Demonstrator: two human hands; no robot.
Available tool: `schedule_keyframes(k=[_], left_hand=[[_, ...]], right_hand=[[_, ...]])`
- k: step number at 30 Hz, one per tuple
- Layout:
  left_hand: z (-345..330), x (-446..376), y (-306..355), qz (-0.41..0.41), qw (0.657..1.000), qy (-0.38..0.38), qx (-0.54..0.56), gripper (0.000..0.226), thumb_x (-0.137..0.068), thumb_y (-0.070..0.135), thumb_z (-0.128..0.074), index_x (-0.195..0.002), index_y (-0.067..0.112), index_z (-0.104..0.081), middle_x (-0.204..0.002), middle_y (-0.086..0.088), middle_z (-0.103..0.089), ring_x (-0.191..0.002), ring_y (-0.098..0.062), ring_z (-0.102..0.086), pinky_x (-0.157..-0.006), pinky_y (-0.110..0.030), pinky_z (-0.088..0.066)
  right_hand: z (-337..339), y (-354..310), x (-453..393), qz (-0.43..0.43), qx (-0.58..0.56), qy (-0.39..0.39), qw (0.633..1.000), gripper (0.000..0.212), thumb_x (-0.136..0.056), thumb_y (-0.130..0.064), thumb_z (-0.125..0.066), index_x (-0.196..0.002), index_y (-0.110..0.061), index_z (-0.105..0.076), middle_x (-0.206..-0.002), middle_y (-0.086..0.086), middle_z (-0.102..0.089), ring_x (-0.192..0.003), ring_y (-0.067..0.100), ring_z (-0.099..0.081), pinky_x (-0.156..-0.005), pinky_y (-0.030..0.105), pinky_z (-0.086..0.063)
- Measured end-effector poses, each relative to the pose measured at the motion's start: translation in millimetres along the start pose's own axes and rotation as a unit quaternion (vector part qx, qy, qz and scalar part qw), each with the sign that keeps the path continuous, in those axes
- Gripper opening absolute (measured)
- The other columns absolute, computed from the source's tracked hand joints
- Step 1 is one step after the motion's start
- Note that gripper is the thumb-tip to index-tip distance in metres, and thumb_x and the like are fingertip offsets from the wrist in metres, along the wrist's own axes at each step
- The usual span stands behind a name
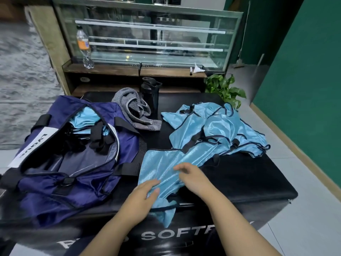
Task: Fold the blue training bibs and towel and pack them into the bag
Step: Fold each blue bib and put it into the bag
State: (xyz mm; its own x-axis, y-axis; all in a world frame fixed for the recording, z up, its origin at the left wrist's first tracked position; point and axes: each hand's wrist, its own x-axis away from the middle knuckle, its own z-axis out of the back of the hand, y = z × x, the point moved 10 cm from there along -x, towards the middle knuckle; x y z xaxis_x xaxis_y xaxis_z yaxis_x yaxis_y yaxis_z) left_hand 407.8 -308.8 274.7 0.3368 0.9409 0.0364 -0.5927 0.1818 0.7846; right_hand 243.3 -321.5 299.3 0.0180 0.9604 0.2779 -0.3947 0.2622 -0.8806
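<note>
A light blue bib (pixel 162 163) lies stretched toward me on the black padded box (pixel 249 174), one end hanging over the front edge. My left hand (pixel 145 191) pinches its near edge between thumb and fingers. My right hand (pixel 191 175) rests on the bib with fingers curled into the fabric. More blue bibs (pixel 221 128) lie in a crumpled heap at the right. The navy bag (pixel 73 163) sits open at the left with a folded blue bib (pixel 84 116) inside. A grey striped towel (pixel 134 109) lies bunched behind the bag.
A black shaker bottle (pixel 150 93) stands behind the towel. A glass display cabinet (pixel 147 34) with a water bottle (pixel 84 47) on its ledge fills the back. A green plant (pixel 225 87) stands at the box's far right corner, beside a green wall (pixel 304 71).
</note>
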Motion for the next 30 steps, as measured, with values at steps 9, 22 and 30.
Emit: schedule_keyframes(k=[9,22,30], left_hand=[[6.8,-2.0,-7.3,-0.022,0.990,-0.003,-0.137,0.029,-0.090,0.028,-0.062,-0.070,0.036,-0.043,-0.093,0.018,-0.052,-0.095,-0.007,-0.043,-0.086,-0.023,-0.035],[-15.1,-22.2,50.6,-0.068,0.997,-0.014,-0.029,0.036,-0.096,0.012,-0.053,-0.130,0.023,-0.051,-0.131,0.012,-0.048,-0.122,0.000,-0.042,-0.107,-0.015,-0.028],[-44.1,-29.9,57.0,-0.005,0.977,-0.051,-0.208,0.069,-0.084,0.059,-0.058,-0.144,0.045,-0.027,-0.130,0.012,-0.047,-0.127,-0.011,-0.029,-0.102,-0.031,-0.023]], right_hand=[[28.4,37.1,-20.1,-0.061,0.313,0.019,0.948,0.048,-0.095,-0.032,-0.044,-0.143,-0.022,-0.042,-0.151,-0.001,-0.033,-0.138,0.027,-0.021,-0.106,0.038,-0.029],[-32.8,6.9,27.3,0.009,0.149,-0.167,0.975,0.027,-0.087,-0.014,-0.050,-0.091,-0.023,-0.075,-0.087,-0.014,-0.068,-0.091,0.001,-0.061,-0.087,0.016,-0.045],[73.7,28.7,23.8,-0.006,0.110,0.136,0.985,0.033,-0.087,0.000,-0.040,-0.080,-0.023,-0.064,-0.085,-0.002,-0.065,-0.061,0.009,-0.051,-0.051,0.013,-0.036]])
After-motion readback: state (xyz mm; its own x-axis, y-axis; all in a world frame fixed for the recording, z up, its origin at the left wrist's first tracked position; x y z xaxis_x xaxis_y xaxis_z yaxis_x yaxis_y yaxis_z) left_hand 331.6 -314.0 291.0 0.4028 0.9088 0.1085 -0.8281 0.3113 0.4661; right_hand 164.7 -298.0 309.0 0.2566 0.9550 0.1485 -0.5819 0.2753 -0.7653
